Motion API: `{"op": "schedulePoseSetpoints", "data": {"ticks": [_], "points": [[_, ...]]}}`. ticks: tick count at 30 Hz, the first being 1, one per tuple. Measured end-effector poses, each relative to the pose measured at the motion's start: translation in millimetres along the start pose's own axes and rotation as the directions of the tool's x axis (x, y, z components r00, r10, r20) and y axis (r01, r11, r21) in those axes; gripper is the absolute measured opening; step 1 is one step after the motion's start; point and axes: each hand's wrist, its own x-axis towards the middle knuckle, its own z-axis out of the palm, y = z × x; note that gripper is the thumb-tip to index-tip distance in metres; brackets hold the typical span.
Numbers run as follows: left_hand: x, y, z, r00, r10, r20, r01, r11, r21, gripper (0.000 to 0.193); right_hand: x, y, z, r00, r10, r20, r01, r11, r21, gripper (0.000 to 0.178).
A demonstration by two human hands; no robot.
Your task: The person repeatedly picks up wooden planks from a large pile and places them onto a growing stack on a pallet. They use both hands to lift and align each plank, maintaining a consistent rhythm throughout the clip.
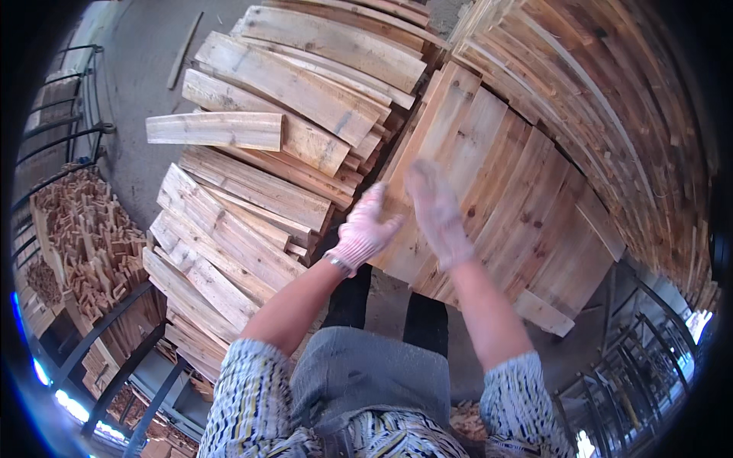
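Far left we've got a heap of small reddish wood offcuts (88, 237), then messy stacks of pale wooden boards (290, 91). Our left hand (366, 229), gloved in pink-striped knit, is empty, fingers loose, near them. Our gloved right hand (437, 206) is too blurry to tell its grip, over a flat row of brown wooden planks (508, 210).

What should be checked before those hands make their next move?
1. Gloves on: ok; left hand and right hand are both gloved.
2. Left hand free: ok; nothing shows in it.
3. Right hand's grip: cannot tell; it is blurred above the flat row of boards.
4. Row's edges even: not ok; one board end juts out at the near side.
5. Left-side boards neatly aligned: not ok; they lie at differing angles.
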Motion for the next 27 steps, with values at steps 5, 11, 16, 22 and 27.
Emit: {"op": "schedulePoseSetpoints", "data": {"ticks": [5, 11, 16, 22, 27], "points": [[-0.2, -59.8, -116.6, 0.853, -0.27, -0.447, -0.111, 0.743, -0.66, 0.092, 117.6, -29.2, 35.4, 0.997, 0.046, 0.066, -0.041, 0.996, -0.073, 0.097], [68.6, -114.7, -281.0, 0.921, -0.301, -0.248, 0.377, 0.852, 0.363, 0.101, 144.5, 7.6, 114.6, 0.916, 0.032, -0.4, -0.097, 0.985, -0.143, 0.108], [121.9, -149.1, -265.3, 0.469, -0.848, -0.249, -0.087, 0.236, -0.968, 0.126, 32.7, -8.6, 152.3, 0.956, -0.074, -0.284, -0.029, 0.939, -0.342, 0.084], [87.2, -249.2, -242.7, 0.733, -0.663, -0.15, -0.043, 0.175, -0.984, 0.055, 46.3, -65.8, 144.3, 0.908, 0.176, 0.381, 0.244, 0.519, -0.82, 0.099], [88.6, -192.8, -190.4, 0.819, -0.514, -0.255, 0.024, 0.475, -0.88, 0.062, 132.8, -79.3, 187.9, 0.869, 0.347, 0.354, 0.224, 0.362, -0.905, 0.118]]}}
